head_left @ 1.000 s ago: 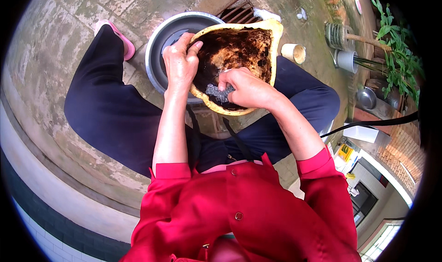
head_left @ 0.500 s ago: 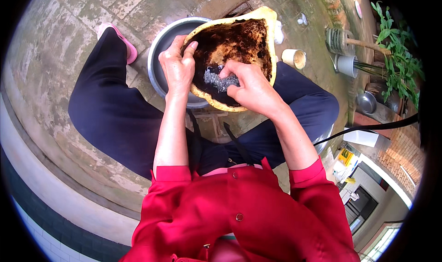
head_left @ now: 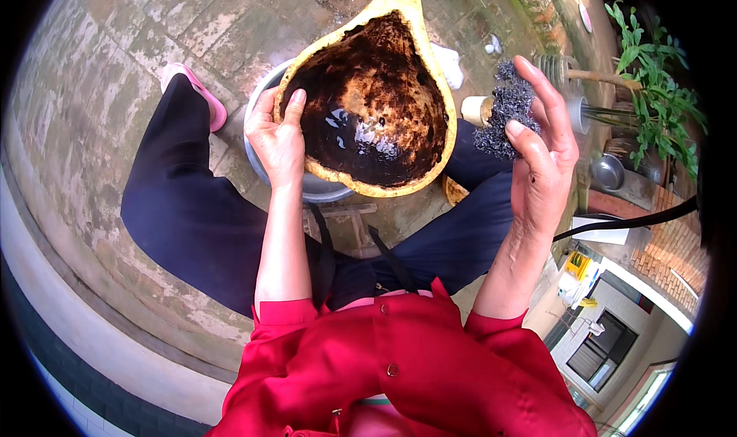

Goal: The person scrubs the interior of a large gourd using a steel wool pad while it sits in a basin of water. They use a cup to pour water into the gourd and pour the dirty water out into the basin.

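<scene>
A halved gourd (head_left: 376, 91) with a pale yellow rim hangs in front of me, over a grey metal basin (head_left: 332, 194) that it mostly covers. Its inside is stained dark brown and black, and wet liquid shines in its lower part. My left hand (head_left: 278, 141) is closed on the gourd's left rim, the thumb lying over the edge. Off to the right, apart from the gourd, my right hand (head_left: 541, 157) is raised with a grey steel wool scourer (head_left: 503, 114) between thumb and fingers.
Beyond the scourer stands a small cream cup (head_left: 474, 110), partly covered. White lumps (head_left: 447, 67) lie on the paved floor past the gourd. Potted plants (head_left: 577, 114) and a metal pan (head_left: 607, 172) line the right side. A yellow-rimmed piece (head_left: 454, 191) shows beside my right leg.
My right hand has come out of the gourd and moved right, lifting the scourer with it. The gourd has been raised and turned, so more of its wet inside shows.
</scene>
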{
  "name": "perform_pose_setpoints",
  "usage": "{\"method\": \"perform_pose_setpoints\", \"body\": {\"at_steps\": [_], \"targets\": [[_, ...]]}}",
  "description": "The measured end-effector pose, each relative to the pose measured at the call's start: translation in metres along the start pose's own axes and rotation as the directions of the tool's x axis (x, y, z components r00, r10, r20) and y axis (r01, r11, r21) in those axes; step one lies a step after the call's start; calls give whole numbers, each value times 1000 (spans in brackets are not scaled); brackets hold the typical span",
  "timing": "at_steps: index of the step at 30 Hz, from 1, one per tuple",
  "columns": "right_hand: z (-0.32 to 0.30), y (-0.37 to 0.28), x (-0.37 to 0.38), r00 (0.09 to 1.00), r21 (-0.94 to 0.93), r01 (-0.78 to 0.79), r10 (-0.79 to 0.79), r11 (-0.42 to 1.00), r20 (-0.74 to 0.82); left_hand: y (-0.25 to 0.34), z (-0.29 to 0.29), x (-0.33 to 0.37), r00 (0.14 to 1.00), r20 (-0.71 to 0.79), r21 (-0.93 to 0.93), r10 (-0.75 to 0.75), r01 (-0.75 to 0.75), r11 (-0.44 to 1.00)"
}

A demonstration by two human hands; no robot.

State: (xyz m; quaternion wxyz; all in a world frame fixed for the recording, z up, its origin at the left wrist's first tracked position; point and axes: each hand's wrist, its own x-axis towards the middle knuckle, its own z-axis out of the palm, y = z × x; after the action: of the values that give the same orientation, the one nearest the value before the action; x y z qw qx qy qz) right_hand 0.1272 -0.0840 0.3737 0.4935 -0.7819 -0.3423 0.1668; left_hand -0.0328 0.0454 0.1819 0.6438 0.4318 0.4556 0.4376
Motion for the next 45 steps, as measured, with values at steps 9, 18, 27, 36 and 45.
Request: {"method": "perform_pose_setpoints", "body": {"at_steps": [9, 18, 27, 36, 45], "targets": [[9, 37, -12, 916, 376, -392, 396, 840, 70, -7, -4, 0, 997, -64, 29, 41, -39, 999], [16, 116, -40, 822, 182, -551, 493, 814, 286, -15, -10, 7, 992, -73, 110, 100, -92, 990], [44, 121, -39, 679, -387, -499, 627, 776, 382, -11, -12, 13, 993, -10, 260, 120, -114, 959], [69, 147, -59, 601, -222, -693, 719, 686, 348, -14, -16, 19, 986, 117, 295, 122, -151, 943], [89, 115, -57, 646, -195, -706, 732, 681, 217, -30, -33, 32, 980, 106, 49, -170, 166, 985]]}}
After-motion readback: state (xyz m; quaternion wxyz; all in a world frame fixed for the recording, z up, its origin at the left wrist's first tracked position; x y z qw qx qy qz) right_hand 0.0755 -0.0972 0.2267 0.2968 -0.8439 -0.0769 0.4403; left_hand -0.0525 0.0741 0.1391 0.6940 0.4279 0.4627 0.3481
